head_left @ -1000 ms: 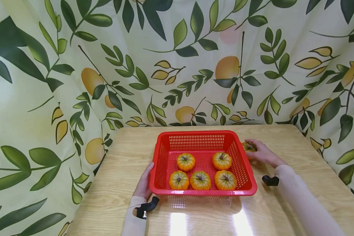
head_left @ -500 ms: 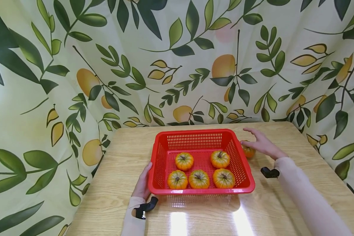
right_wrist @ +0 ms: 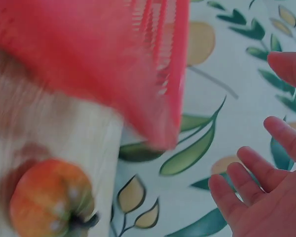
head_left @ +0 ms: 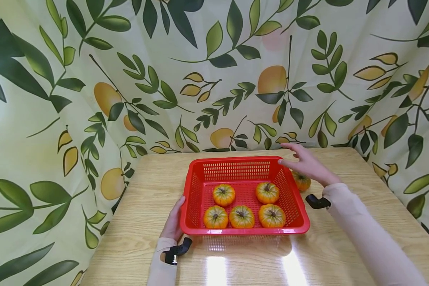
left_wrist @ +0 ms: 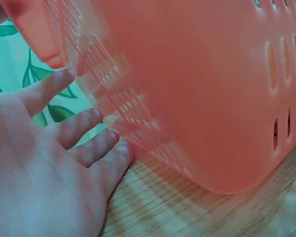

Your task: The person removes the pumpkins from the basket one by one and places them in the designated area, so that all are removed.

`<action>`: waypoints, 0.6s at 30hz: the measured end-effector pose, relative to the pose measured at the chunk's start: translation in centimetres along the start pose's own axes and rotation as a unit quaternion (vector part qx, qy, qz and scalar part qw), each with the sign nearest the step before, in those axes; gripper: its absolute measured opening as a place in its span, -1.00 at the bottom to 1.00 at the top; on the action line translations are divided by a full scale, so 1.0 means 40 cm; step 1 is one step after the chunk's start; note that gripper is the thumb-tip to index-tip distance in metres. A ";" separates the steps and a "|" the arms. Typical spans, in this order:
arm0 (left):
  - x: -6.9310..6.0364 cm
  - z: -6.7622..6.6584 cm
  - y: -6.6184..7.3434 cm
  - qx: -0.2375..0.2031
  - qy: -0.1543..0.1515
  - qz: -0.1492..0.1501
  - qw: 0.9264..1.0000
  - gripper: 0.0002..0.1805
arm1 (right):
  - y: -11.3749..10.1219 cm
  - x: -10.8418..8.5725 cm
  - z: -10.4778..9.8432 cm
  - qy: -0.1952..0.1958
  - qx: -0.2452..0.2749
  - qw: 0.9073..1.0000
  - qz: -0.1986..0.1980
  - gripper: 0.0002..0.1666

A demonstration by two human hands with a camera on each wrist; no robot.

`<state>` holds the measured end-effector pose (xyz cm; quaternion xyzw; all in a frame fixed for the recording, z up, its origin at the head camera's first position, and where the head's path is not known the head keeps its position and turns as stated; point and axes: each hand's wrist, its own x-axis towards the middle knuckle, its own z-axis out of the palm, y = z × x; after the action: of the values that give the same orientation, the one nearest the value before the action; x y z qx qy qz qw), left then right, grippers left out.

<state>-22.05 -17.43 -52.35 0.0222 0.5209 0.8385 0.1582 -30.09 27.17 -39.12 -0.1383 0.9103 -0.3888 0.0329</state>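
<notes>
On the table stands a red plastic basket [head_left: 246,231] with several small orange pumpkins [head_left: 241,216] inside. My left hand [head_left: 172,222] is at the basket's left side; in the left wrist view its fingers [left_wrist: 96,148] are spread and nearly straight, their tips against the slotted wall. Over the basket's right rim hovers my right hand [head_left: 309,163], fingers apart and nothing held. Just outside the right wall sits one more pumpkin [head_left: 302,182], partly hidden by that hand and the rim. In the right wrist view this pumpkin [right_wrist: 52,197] rests on the wood, apart from the hand.
The light wooden table [head_left: 146,190] reaches back to a leaf-and-fruit patterned cloth [head_left: 232,99] that hangs behind and at both sides. Black curved mounts [head_left: 318,201] are attached at both wrists.
My right hand has let go of the pumpkin outside the basket, opened, and moved up and left over the right rim. That pumpkin stays on the table. My left hand keeps its place.
</notes>
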 end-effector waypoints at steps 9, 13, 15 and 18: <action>0.008 0.001 0.001 0.001 0.001 -0.002 1.000 -0.33 | -0.075 0.031 0.025 -0.011 0.024 0.999 -0.023 -0.14; 0.006 0.001 0.000 0.002 0.002 -0.004 1.000 -0.32 | -0.096 0.049 0.046 -0.015 0.028 0.999 -0.041 -0.13; 0.005 0.001 -0.001 0.000 0.003 -0.004 1.000 -0.32 | -0.105 0.057 0.057 -0.018 0.029 0.999 -0.042 -0.12; 0.003 0.002 -0.002 0.000 0.005 -0.005 1.000 -0.33 | -0.118 0.066 0.076 -0.025 0.036 0.998 -0.044 -0.15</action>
<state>-22.12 -17.30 -52.39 0.0151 0.5220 0.8377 0.1596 -31.03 21.20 -37.71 -0.1863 0.8878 -0.4186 0.0434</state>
